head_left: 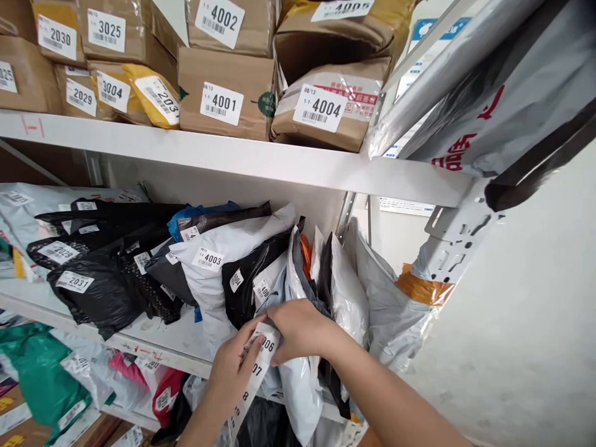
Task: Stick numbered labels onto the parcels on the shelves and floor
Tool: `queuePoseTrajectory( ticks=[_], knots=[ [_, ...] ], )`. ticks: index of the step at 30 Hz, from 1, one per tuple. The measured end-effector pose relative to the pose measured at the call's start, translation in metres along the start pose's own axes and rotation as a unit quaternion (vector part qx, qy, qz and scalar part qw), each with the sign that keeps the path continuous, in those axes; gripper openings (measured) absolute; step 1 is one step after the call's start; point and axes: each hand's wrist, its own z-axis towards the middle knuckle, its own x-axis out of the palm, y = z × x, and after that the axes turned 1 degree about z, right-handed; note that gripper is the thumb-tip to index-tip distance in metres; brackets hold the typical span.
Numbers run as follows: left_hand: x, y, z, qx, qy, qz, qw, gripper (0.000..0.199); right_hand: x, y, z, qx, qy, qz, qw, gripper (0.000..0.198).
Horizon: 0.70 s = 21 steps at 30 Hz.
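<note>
The label strip (254, 377) was positioned between the two hands, in front of the middle shelf (161, 351). Its upper end lay at the fingers of both hands; its lower length hung down and to the left, on the right-hand side of the left wrist. Printed numbers ran down its face, with the endings 06 and 07 legible near the top.

The left hand (235, 363) pinched the strip near its upper end. The left thumb lay across the printed face, and the index finger was bent at the upper left edge.

The right hand (300, 329) was placed at the top and right edge of the strip. Its index finger was curled over the upper end and its thumb pointed toward the right edge; whether these fingers gripped the strip could not be told.

The left forearm extended upward from the bottom edge of the view. The right forearm entered from the lower right, angled up and left, with the back of the hand uppermost.

A pale grey bag (300, 400) hung below the right hand. A black parcel (239, 295) labelled 4004 lay behind and above the left hand, beside a white parcel (212, 273) labelled 4003.
</note>
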Motion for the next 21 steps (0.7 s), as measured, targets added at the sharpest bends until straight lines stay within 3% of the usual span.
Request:
queuePoseTrajectory(
  ticks=[3,6,10,15,21],
  knots=[
    [0.002,-0.008,0.009,0.012,-0.042,0.052,0.998,0.03,0.009,-0.009,0.006,0.02,-0.044,0.093,0.995,0.046],
    [0.002,-0.007,0.018,-0.007,-0.058,0.067,0.996,0.033,0.014,-0.01,0.005,0.063,-0.092,0.136,0.984,0.027],
    [0.004,0.001,0.026,-0.036,-0.091,0.055,0.994,0.041,0.013,0.002,0.003,0.107,-0.105,0.105,0.983,0.02],
    [0.009,0.006,0.032,-0.02,-0.089,-0.077,0.993,0.041,0.016,0.015,0.016,0.156,-0.118,0.073,0.978,0.022],
    [0.007,-0.001,0.035,-0.057,-0.19,-0.028,0.98,0.045,0.02,0.023,0.027,0.174,-0.129,0.072,0.973,0.023]
  ],
)
